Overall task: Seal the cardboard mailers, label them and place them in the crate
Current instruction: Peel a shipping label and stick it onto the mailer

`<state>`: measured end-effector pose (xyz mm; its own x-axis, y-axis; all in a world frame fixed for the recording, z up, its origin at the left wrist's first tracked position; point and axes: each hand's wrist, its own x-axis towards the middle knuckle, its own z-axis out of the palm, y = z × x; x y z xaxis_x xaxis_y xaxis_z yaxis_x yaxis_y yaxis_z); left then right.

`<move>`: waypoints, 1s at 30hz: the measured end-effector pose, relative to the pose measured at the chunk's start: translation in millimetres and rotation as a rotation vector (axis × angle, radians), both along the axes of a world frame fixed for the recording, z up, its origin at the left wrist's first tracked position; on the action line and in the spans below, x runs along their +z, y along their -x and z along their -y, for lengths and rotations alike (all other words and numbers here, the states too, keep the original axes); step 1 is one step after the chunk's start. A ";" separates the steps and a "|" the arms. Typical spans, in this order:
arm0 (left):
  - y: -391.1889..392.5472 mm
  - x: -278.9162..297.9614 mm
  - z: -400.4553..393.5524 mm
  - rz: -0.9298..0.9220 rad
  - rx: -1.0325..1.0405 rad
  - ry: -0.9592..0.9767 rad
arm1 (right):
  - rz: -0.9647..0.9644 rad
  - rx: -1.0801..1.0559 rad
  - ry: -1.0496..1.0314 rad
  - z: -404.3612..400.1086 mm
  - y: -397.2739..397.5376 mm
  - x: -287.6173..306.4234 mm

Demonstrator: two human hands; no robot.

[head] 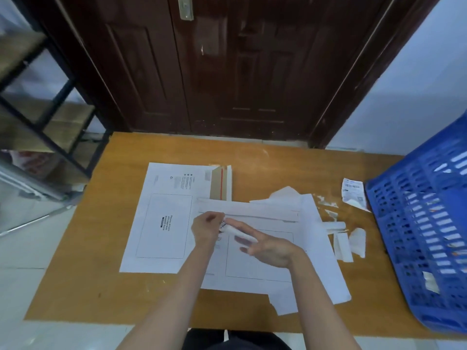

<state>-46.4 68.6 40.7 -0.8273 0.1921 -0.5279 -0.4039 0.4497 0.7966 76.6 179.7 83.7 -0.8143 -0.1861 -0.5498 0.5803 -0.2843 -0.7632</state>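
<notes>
Mailers: two white flat ones on the desk. Left mailer lies flat, flap open at its far right corner, brown inner face with a red strip showing. Printed box on its face; text too small to read. Near mailer overlaps the left one's right edge, flap folded across its far side; its left part is hidden under the forearms.

Door: dark brown, fills the background behind the desk.

Crate: blue, slotted walls, at the desk's right end, cut off by the frame edge. Contents hard to make out through the slots.

Shelf: black frame, far left, blurred.

Left hand: over the near mailer's upper left, fingers curled, pinching the end of a white strip.

Right hand: just right of the left hand, fingers extended and blurred, lying against the same strip. Cannot tell whether the thumb grips it.

Label: small printed slip, crumpled, on the desk just left of the crate.

Scraps: white paper bits between the near mailer and the crate.
</notes>
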 end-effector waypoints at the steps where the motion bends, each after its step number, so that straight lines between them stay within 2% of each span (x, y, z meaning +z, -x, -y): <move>1: 2.1 -0.6 0.7 0.006 -0.023 -0.020 | 0.010 -0.088 0.048 -1.5 -1.3 0.0; 4: 2.3 2.2 -1.9 0.060 -0.125 -0.125 | 0.167 -0.411 0.043 -3.7 0.6 -2.8; 6: -1.5 5.2 -6.1 0.086 -0.188 -0.161 | 0.258 -0.476 0.041 -5.5 1.1 -9.2; 9: -9.0 4.1 -11.5 0.126 -0.260 -0.172 | 0.318 -0.485 -0.126 -4.6 -2.0 -21.0; 14: -16.5 -9.7 -13.9 0.122 -0.345 -0.050 | 0.372 -0.792 -0.371 -3.5 -5.0 -40.8; 18: -24.3 -19.9 -12.9 0.014 -0.339 0.141 | 0.336 -0.743 -0.572 -0.7 -9.4 -50.2; 23: -35.2 -26.6 -15.0 0.031 -0.341 0.086 | 0.384 -0.716 -0.778 -0.3 -23.7 -65.2; 30: -46.3 -30.8 -22.5 -0.071 -0.361 0.151 | 0.379 -0.718 -0.859 2.9 -33.7 -71.2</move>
